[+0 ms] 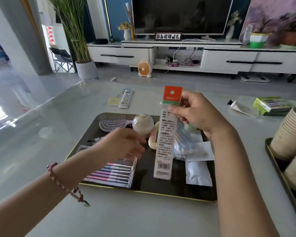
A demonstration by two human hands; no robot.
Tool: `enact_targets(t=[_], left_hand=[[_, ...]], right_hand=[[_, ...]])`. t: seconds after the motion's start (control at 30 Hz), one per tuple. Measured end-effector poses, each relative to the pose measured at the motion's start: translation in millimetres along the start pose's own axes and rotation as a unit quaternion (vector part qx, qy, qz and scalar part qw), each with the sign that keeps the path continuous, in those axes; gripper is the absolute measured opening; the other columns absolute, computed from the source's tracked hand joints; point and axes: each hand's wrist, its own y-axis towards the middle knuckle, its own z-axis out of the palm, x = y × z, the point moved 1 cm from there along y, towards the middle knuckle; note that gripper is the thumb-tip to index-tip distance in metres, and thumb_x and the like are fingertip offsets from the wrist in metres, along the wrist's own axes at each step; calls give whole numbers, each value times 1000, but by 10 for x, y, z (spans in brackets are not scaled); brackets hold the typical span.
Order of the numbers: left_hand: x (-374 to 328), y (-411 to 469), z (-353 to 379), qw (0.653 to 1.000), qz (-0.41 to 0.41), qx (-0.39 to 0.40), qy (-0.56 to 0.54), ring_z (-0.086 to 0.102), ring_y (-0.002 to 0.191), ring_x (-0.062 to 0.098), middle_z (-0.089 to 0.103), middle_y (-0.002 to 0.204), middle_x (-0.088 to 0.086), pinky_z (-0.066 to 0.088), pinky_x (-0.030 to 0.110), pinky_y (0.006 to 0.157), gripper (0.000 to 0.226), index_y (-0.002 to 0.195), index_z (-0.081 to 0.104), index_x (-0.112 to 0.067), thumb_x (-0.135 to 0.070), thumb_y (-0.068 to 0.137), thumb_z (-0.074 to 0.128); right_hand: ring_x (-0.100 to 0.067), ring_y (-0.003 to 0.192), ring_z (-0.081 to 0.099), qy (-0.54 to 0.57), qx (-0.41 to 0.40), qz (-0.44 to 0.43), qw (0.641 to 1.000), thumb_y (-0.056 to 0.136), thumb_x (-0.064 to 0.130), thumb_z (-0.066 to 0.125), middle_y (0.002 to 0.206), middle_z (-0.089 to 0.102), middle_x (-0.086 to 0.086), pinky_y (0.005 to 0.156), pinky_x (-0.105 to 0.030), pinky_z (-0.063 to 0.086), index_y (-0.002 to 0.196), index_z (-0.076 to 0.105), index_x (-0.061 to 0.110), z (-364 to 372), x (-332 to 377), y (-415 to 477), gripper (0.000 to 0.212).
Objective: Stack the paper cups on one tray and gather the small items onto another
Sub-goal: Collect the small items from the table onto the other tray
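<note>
**Small items mostly gathered; strays and cup stacks left**

Pinched just under its orange header by the right hand (pixel 198 115): a long printed packet (pixel 166 134), hanging upright over the dark tray (pixel 143 191) and not yet set down. Probably the next item to go in.

Lower left, blurred by motion: the left hand (pixel 126 144), just above a clear case of pens (pixel 113 171). Impossible to tell whether it is gripping the case, touching it or clear of it.

Already lying on that tray: the pens, a lilac hairbrush (pixel 111 124), a pale round ball (pixel 143 124) and white sachets (pixel 197 173), among other bits.

Left out on the table (pixel 143 219): a comb packet (pixel 126 98) and a yellow card (pixel 114 101) beyond the tray, plus a tube (pixel 243 108) and a green box (pixel 272 105) towards the right.

At the right edge, on a second tray (pixel 280 171): paper cups (pixel 287 134) in what look like two leaning stacks, partly cut off by the frame. Judged well along on both counts, with four strays to collect and perhaps the stacks to merge.
</note>
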Motion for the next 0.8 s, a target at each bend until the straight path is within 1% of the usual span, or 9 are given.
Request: enact_targets(t=[0.07,0.13,0.23,0.3,0.4,0.5,0.57,0.63,0.8], left_hand=[[-14,-26,-153,992,48,-114,-19,60,54,12,64,67,5,50,17,48,30,75,61,-12,5,92,43],[25,-86,-242,981,80,-170,-40,60,63,15,64,74,5,51,19,54,28,76,60,-16,0,93,45],[115,-179,-264,977,93,-173,-86,63,64,16,67,75,6,50,27,62,26,82,61,-16,-23,98,41],[195,-205,-306,974,71,-173,-131,66,61,19,69,66,6,52,32,65,41,83,61,-13,-37,99,33],[312,-220,-438,964,-6,-208,-165,65,74,31,64,74,16,56,40,67,56,89,60,-8,-53,95,27],[446,-237,-569,967,-29,-220,-123,66,79,29,63,82,17,60,33,54,26,94,60,-3,-28,93,52],[505,-231,-617,968,-15,-224,-110,65,79,27,63,88,18,59,30,48,6,84,61,-5,-7,89,58],[553,-200,-688,960,8,-260,-102,63,72,22,61,85,14,55,24,42,14,75,60,-8,-2,87,58],[687,-120,-862,926,17,-370,69,57,79,21,62,87,9,52,32,70,22,67,60,-15,0,82,59]], right_hand=[[-1,72,59,-75,35,-33,996,89,12,60,83,62,7,67,-16,49,99,63,12,154,109,-12,11],[-6,76,59,-110,90,-51,989,91,18,58,81,60,9,67,-19,50,100,61,11,390,211,-40,12],[2,70,52,-136,159,-70,975,90,22,59,77,53,16,59,-15,43,110,58,17,735,270,-80,21],[-3,79,58,-136,229,-31,963,86,23,65,90,59,11,65,-15,46,124,50,20,907,211,-109,41],[-14,93,62,-173,308,65,933,81,31,69,113,62,-1,75,-26,51,132,38,18,1013,81,-170,61],[-12,91,62,-241,348,77,903,80,38,69,108,64,0,74,-24,50,116,51,18,1008,71,-232,45],[-7,84,59,-276,356,75,890,79,38,70,103,65,1,69,-20,48,109,58,18,979,65,-262,38],[-4,77,57,-284,350,80,889,79,35,71,96,65,3,63,-16,47,104,61,18,969,48,-267,31],[-8,81,59,-267,299,62,914,81,30,69,83,59,8,67,-20,47,97,61,18,1090,4,-253,21]])
